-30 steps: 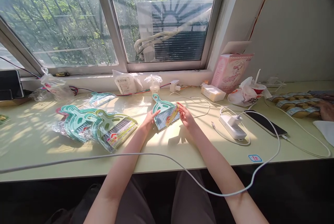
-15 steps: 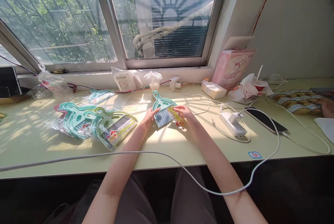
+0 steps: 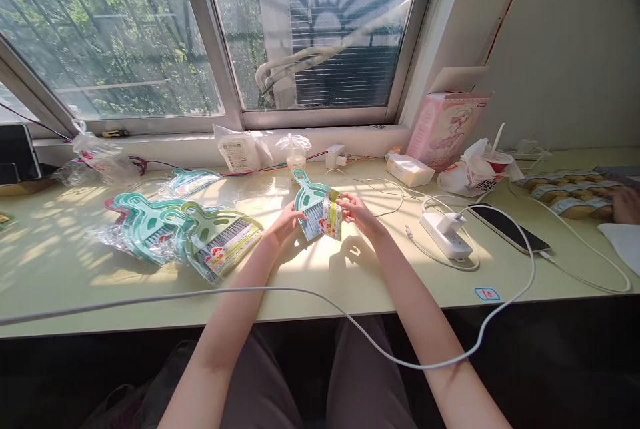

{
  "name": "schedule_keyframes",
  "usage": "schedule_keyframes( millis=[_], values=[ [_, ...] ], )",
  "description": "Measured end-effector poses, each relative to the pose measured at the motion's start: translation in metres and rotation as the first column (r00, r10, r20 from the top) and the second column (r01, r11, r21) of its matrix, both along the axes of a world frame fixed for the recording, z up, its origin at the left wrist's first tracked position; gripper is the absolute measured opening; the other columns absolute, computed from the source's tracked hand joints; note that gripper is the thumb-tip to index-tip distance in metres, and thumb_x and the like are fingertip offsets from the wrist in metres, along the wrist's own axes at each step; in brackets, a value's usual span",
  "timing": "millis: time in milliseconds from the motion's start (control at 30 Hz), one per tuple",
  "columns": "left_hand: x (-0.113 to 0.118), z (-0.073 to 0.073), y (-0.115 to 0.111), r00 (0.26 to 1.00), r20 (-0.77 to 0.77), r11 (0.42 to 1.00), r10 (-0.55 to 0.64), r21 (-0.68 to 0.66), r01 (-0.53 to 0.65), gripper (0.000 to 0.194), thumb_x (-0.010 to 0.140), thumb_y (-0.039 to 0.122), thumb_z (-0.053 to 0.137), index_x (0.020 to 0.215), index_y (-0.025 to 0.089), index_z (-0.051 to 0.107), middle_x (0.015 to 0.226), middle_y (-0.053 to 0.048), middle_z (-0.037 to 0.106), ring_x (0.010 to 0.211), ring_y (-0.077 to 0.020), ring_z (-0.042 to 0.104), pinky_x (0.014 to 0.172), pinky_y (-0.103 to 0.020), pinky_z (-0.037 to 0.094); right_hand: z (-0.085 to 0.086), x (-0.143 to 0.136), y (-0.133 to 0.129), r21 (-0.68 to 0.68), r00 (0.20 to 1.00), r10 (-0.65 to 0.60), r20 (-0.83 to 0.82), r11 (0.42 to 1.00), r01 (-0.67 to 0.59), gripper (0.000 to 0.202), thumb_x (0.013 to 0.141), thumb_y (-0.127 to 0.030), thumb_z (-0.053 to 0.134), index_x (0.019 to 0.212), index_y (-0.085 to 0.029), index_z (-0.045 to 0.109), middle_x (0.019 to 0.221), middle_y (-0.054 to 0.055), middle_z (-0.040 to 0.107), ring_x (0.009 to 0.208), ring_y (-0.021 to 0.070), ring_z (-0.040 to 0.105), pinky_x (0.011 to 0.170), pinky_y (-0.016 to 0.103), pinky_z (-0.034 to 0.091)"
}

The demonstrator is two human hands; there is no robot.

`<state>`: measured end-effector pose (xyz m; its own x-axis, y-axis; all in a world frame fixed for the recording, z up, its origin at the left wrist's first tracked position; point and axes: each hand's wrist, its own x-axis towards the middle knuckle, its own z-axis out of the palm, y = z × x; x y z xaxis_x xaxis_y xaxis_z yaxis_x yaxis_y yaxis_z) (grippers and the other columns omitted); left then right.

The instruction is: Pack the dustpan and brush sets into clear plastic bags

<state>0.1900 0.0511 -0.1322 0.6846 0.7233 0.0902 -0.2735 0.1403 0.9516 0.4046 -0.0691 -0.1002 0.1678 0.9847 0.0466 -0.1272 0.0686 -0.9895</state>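
Above the table, my left hand [image 3: 286, 223] is closed on the left edge of a small teal dustpan [image 3: 303, 179] with a grey-bristled brush [image 3: 313, 222] lying in it. My right hand [image 3: 361, 213] pinches the right edge of a yellow and white printed card [image 3: 331, 217] with red figures. The card stands across the right part of the brush and partly hides it. Left of my arm lies a pile of bagged dustpan sets [image 3: 150, 225], with a green-rimmed one [image 3: 223, 245] on top.
A white cable [image 3: 295, 291] loops across the front of my arms. To the right are a power strip [image 3: 447, 239], a phone [image 3: 510, 229] and a pink box [image 3: 449, 129]. A lidded cup [image 3: 295, 152] stands near the window. Another person's hand [image 3: 626, 205] shows far right.
The card has swung from lying slanted along the brush to standing more upright, its printed face toward me. The dustpan has risen slightly and shifted a little right.
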Motion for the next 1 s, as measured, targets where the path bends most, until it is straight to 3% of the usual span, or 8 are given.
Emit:
schedule_keyframes(
  millis=[200,367,500,633,767,900,1000],
  values=[
    [0.0,0.0,-0.002,1.0,-0.016,1.0,0.005,0.02,-0.004,0.05,0.053,0.008,0.086,0.099,0.021,0.069,0.099,-0.006,0.076,0.107,-0.0311,0.07,0.093,-0.041,0.054,-0.018,-0.006,0.022,-0.141,0.987,-0.161,-0.008,0.977,0.158,0.04,0.074,-0.032,0.089,0.081,-0.025,0.051,0.061,-0.005,0.062,0.046,0.012,0.056,0.041,0.021,0.032],
    [0.0,0.003,-0.003,0.998,-0.046,0.999,0.03,-0.016,-0.031,0.045,0.058,0.014,0.088,0.098,0.021,0.07,0.104,-0.007,0.076,0.114,-0.0312,0.069,0.101,-0.041,0.052,-0.022,-0.014,0.026,-0.142,0.943,-0.305,-0.13,0.947,0.287,0.038,0.078,-0.011,0.086,0.077,-0.023,0.051,0.067,-0.003,0.066,0.057,0.0134,0.07,0.052,0.021,0.054],
    [-0.001,0.007,-0.008,1.0,-0.011,0.996,0.028,-0.084,-0.029,0.038,0.069,0.027,0.088,0.102,0.02,0.07,0.102,-0.007,0.076,0.111,-0.0292,0.07,0.1,-0.039,0.053,-0.021,-0.014,0.021,-0.196,0.924,-0.331,-0.193,0.936,0.294,0.039,0.08,-0.007,0.084,0.077,-0.024,0.049,0.07,-0.001,0.069,0.063,0.0155,0.074,0.061,0.025,0.064],
    [-0.001,0.009,-0.01,0.999,-0.001,0.991,0.039,-0.131,-0.039,0.038,0.075,0.036,0.087,0.104,0.018,0.07,0.101,-0.007,0.077,0.104,-0.0267,0.072,0.098,-0.038,0.054,-0.02,-0.013,0.017,-0.218,0.901,-0.381,-0.208,0.916,0.337,0.036,0.082,-0.007,0.08,0.078,-0.025,0.049,0.072,0.001,0.07,0.069,0.0189,0.077,0.058,0.026,0.065],
    [0.001,0.009,-0.01,0.999,-0.031,0.995,0.029,-0.095,-0.032,0.044,0.065,0.026,0.096,0.102,0.021,0.072,0.106,-0.009,0.078,0.106,-0.0278,0.071,0.103,-0.042,0.054,-0.02,-0.012,0.015,-0.222,0.911,-0.358,-0.204,0.924,0.313,0.033,0.082,-0.016,0.082,0.081,-0.025,0.05,0.078,0.004,0.072,0.075,0.0227,0.079,0.05,0.027,0.062],
    [0.001,0.007,-0.01,0.997,-0.052,0.997,0.061,-0.047,-0.063,0.048,0.058,0.012,0.094,0.099,0.025,0.072,0.1,-0.006,0.077,0.118,-0.0315,0.069,0.11,-0.045,0.051,-0.025,-0.009,0.019,-0.208,0.919,-0.38,-0.1,0.912,0.354,0.036,0.078,-0.024,0.087,0.083,-0.025,0.051,0.072,0.002,0.069,0.063,0.0204,0.075,0.043,0.025,0.056],
    [0.0,0.009,-0.012,0.997,-0.041,0.996,0.071,-0.052,-0.073,0.051,0.058,0.01,0.093,0.101,0.026,0.072,0.103,-0.005,0.077,0.121,-0.0309,0.068,0.111,-0.045,0.051,-0.032,-0.004,0.023,-0.161,0.897,-0.443,0.013,0.884,0.439,0.034,0.076,-0.022,0.087,0.079,-0.025,0.053,0.065,-0.001,0.065,0.052,0.0161,0.068,0.039,0.023,0.052]
  ],
)
